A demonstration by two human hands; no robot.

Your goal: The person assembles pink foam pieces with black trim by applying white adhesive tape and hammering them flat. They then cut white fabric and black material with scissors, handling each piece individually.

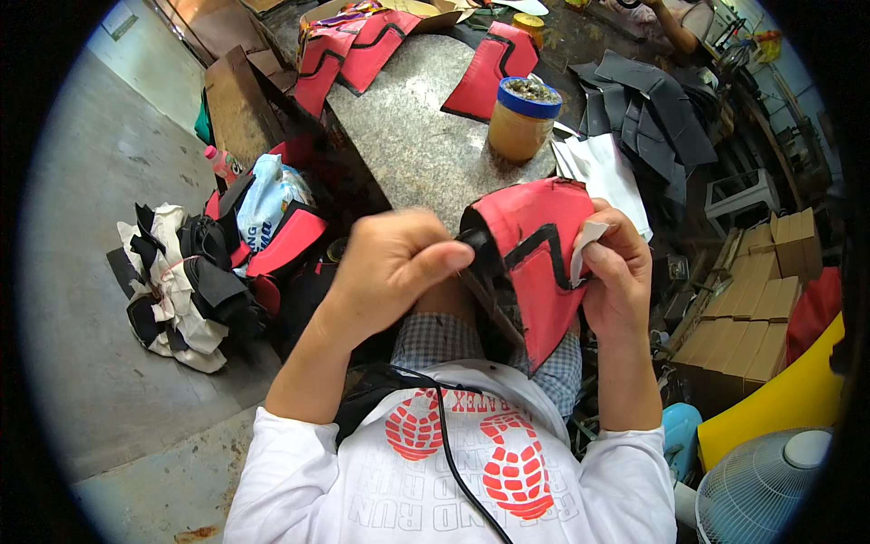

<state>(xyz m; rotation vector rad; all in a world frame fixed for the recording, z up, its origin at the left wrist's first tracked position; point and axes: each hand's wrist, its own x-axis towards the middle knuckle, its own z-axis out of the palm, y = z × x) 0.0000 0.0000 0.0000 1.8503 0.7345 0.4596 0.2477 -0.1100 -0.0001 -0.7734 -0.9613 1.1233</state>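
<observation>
In front of my body is a curved red panel (539, 227) with a black zigzag stripe and a dark underside. My right hand (621, 263) grips its right edge and pinches a small white scrap (587, 243) against it. Its fingers are bent round toward the thumb. My left hand (394, 263) is by the panel's left side, slightly blurred. Its fingers are curled in, and the thumb points at the panel's dark edge; whatever may be inside the fingers is hidden. Beyond stands a jar (517, 136) with a blue rim and tan contents.
More red panels (494, 72) lie on the speckled grey tabletop (399, 136). White sheets (603, 172) and stacked black pieces (643, 100) are at right. Bundled scraps (172, 281) rest at left. Cardboard boxes (752, 308) and a fan (770, 490) are at right. Another person's arm (675, 27) shows at far right.
</observation>
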